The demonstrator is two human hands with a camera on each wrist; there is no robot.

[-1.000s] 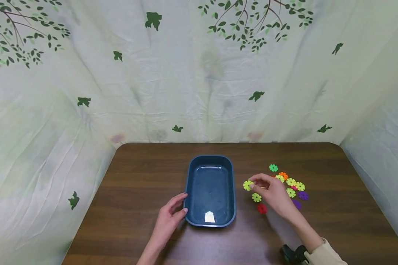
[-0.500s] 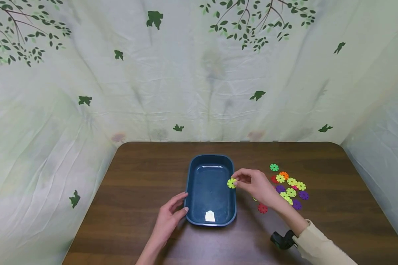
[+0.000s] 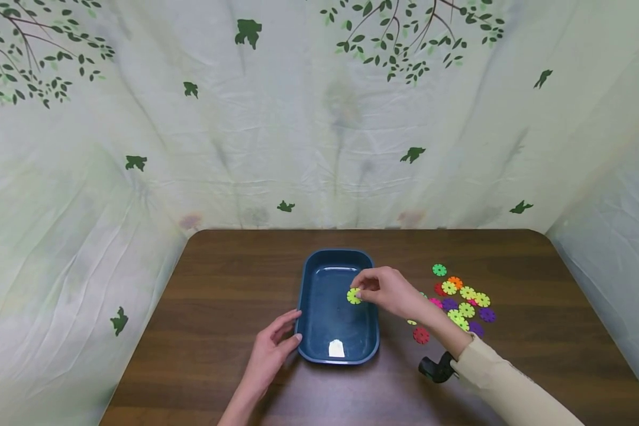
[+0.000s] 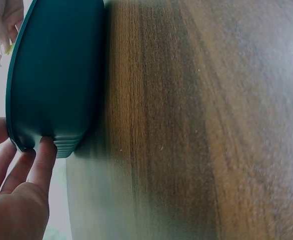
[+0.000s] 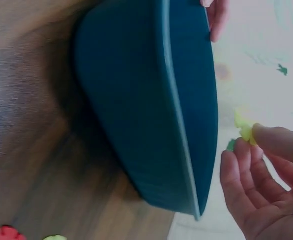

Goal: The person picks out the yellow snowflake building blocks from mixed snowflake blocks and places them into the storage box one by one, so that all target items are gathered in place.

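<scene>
A deep blue plastic tray (image 3: 332,307), nothing lying in it, stands lengthwise near the middle of the table. My left hand (image 3: 270,349) holds its left side, thumb and fingertips at the rim; in the left wrist view the lower fingers (image 4: 45,155) lie against the outer wall. Over the tray's right half is my right hand (image 3: 391,290), pinching a yellow-green notched plastic disc (image 3: 354,296) between thumb and fingertips. In the right wrist view, that disc (image 5: 245,131) shows above the level of the tray rim (image 5: 179,110).
Right of the tray, several similar discs lie loosely spread, among them a green disc (image 3: 439,270), a red disc (image 3: 420,335) and a purple disc (image 3: 487,314). The right forearm (image 3: 449,334) partly hides them. Beyond the wooden table (image 3: 234,272) hangs a leaf-and-bird-printed cloth (image 3: 319,118).
My right hand has carried the yellow-green disc leftward from the table beside the tray, across the right rim, to over the tray. My left hand has stayed at the tray's left side.
</scene>
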